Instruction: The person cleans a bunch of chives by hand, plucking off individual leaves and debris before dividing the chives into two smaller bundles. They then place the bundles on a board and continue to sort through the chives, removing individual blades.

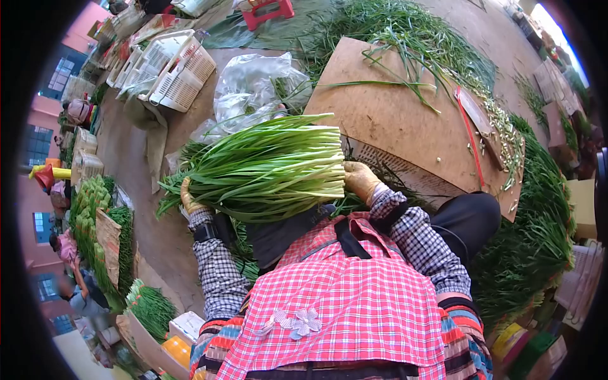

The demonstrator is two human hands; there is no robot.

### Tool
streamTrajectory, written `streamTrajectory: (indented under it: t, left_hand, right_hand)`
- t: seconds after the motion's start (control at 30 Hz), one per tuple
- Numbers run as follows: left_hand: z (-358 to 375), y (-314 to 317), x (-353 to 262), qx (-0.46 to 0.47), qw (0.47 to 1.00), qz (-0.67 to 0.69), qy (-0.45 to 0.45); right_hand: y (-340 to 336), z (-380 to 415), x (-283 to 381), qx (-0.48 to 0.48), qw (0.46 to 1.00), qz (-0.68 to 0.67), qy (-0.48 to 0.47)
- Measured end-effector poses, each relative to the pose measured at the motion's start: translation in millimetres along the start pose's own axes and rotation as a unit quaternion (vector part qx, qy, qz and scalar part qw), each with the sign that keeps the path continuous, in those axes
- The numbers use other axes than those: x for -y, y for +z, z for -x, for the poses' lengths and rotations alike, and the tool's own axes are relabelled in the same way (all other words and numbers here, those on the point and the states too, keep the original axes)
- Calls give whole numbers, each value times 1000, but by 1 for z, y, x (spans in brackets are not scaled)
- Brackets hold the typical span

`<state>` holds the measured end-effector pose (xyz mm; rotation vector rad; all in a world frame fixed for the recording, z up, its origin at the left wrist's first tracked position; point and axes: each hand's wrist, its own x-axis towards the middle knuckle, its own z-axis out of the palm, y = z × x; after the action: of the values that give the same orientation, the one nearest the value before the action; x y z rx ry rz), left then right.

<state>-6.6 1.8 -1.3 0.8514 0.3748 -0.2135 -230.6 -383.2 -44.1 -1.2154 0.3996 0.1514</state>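
Observation:
A thick bunch of garlic chives (272,168) lies sideways across my lap, with green leaf tips at the left and pale, evenly cut stem ends at the right. My left hand (192,197), in a yellowish glove, is closed around the underside of the leafy end. At the stem ends, my right hand (362,180) is gloved too and grips the lower edge of the bunch; its fingertips are partly hidden. Just beyond the right hand is a wooden board (386,114) with loose leaves on it. A knife with a wide blade (475,113) rests on its right side, beside a red strap (468,136).
Clear plastic bags (256,88) lie ahead, with white crates (180,69) to their left. Loose greens (405,28) are heaped behind the board, and stacked bundles (532,221) stand at my right. Stem trimmings (510,136) litter the board's edge. Other people are at the far left.

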Motion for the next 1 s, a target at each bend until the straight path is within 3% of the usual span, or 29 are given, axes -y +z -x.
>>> streamTrajectory:
  t: [0.1,0.13,0.17,0.2,0.23,0.27,0.37,0.43,0.5,0.53,0.63,0.67,0.7,0.73,0.8,0.83,0.87,0.9,0.97,1.0]
  left_hand:
    - [6,3,-2,-12,1000,-10,2]
    - [7,4,-1,-16,1000,-14,1]
    - [7,5,2,-19,1000,-17,0]
    - [8,4,2,-40,999,-32,-3]
    - [-4,-9,1,-26,999,-35,-6]
    - [-25,-32,0,-12,999,-40,-7]
    - [-36,-49,-1,1,999,-45,-12]
    - [-43,-58,-1,18,999,-45,-23]
    - [-49,-66,-1,-7,997,-74,12]
    - [-52,-68,-2,-4,997,-80,22]
    - [-54,-70,-7,-9,996,-82,20]
    - [-53,-70,-7,-14,997,-80,13]
    - [-52,-68,-7,-17,997,-76,6]
    - [-49,-63,-4,-3,998,-57,2]
    - [-62,-73,-5,-7,997,-74,0]
    - [-68,-82,-6,-12,996,-83,1]
    - [-74,-91,-5,-9,997,-83,-2]
    - [-72,-88,-7,-4,997,-76,-5]
    - [-57,-73,-2,9,998,-59,-7]
    - [-45,-61,1,1,998,-62,-10]
  right_hand:
    - [-14,-1,-15,0,1000,13,-16]
    - [-11,16,6,-81,996,45,8]
    - [-22,27,18,-103,994,34,23]
    - [-38,31,27,-105,967,221,65]
    - [-51,34,35,-101,905,400,106]
    - [-52,43,35,-103,892,434,73]
    - [-33,62,36,20,972,234,-24]
    - [-18,62,37,107,955,277,9]
    - [-6,59,40,117,933,318,124]
    - [-10,64,39,129,956,236,118]
    - [-39,65,43,0,963,240,125]
    - [-51,60,37,-42,880,456,124]
    - [-59,58,37,-82,748,648,115]
    - [-65,58,35,-90,732,659,147]
    - [-65,53,32,-38,895,438,80]
    - [-57,54,37,-6,949,312,45]
    - [-44,53,40,50,994,78,64]
    - [-32,49,44,87,995,13,47]
    - [-13,30,36,117,992,42,-3]
    - [-8,15,19,143,989,-45,-2]
